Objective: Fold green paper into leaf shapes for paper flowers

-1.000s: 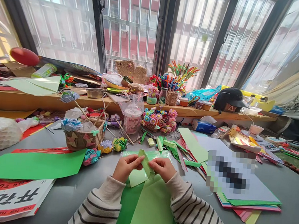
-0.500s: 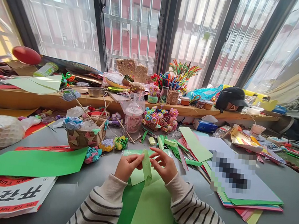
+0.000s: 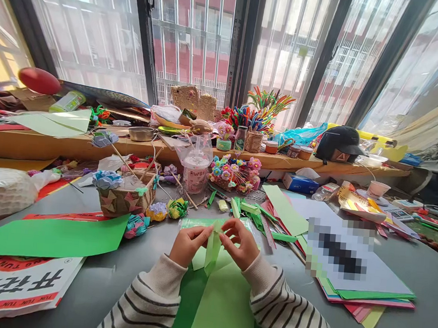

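Between my two hands is a folded strip of light green paper (image 3: 212, 254), its lower end hanging down. My left hand (image 3: 190, 243) is closed, pinching the strip's upper left edge between thumb and fingers. My right hand (image 3: 240, 244) is closed too, its thumb and fingertips on the strip's right edge near the top. Beneath the hands lies a light green sheet (image 3: 225, 306) on top of a darker green sheet (image 3: 189, 303). Exactly how the strip is creased is partly hidden by the fingers.
Green paper scraps (image 3: 251, 209) lie beyond my right hand. A stack of coloured paper (image 3: 377, 277) is at the right, and a green sheet (image 3: 54, 237) at the left. A basket (image 3: 125, 204) with paper flowers and a lidded drink cup (image 3: 196, 172) stand farther back.
The strip has been turned and its folded faces now spread a little at the lower end. My right hand's fingers have curled in closer to its top edge.
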The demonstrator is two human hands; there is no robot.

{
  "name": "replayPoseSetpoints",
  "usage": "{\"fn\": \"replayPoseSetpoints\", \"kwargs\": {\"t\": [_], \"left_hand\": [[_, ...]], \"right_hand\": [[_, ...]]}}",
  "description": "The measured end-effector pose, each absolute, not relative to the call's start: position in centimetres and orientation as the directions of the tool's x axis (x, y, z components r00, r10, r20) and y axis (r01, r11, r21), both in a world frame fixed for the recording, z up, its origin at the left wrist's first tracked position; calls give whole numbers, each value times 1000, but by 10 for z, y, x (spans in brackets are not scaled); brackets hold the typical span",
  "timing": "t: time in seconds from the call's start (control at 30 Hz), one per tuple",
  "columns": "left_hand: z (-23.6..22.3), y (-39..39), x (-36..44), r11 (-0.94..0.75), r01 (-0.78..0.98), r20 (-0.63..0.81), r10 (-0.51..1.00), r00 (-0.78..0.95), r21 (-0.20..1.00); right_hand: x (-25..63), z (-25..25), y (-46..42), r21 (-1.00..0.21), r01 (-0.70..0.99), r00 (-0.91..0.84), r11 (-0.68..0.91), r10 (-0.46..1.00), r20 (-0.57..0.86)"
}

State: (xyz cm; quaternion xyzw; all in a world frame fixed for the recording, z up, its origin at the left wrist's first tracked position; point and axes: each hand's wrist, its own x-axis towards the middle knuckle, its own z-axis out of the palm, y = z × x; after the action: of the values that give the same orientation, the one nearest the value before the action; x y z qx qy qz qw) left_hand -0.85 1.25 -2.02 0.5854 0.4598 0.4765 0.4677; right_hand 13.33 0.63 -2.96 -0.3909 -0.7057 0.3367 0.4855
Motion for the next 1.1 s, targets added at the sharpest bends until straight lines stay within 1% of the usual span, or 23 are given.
{"fn": "replayPoseSetpoints", "kwargs": {"t": [0.17,0.47,0.67,0.77,0.83,0.9,1.1], "left_hand": [[-21,13,-9,-139,75,128,983,132,987],[-21,12,-5,-140,59,130,980,154,988],[-24,9,0,-168,125,141,969,202,978],[-29,11,-1,-195,121,161,955,248,973],[-32,12,-3,-209,95,175,943,283,973],[-32,14,-5,-189,47,166,940,298,981],[-33,20,-12,-29,-107,59,955,291,994]], "right_hand": [[134,-30,7,-881,179,-216,439,891,400],[134,-36,13,-962,80,-129,260,960,249],[132,-35,12,-963,92,-97,253,965,244],[133,-35,11,-961,109,-102,254,965,243],[133,-34,11,-965,96,-101,244,967,234],[133,-34,12,-974,57,-95,218,973,212],[136,-32,18,-988,-96,-120,117,984,128]]}}
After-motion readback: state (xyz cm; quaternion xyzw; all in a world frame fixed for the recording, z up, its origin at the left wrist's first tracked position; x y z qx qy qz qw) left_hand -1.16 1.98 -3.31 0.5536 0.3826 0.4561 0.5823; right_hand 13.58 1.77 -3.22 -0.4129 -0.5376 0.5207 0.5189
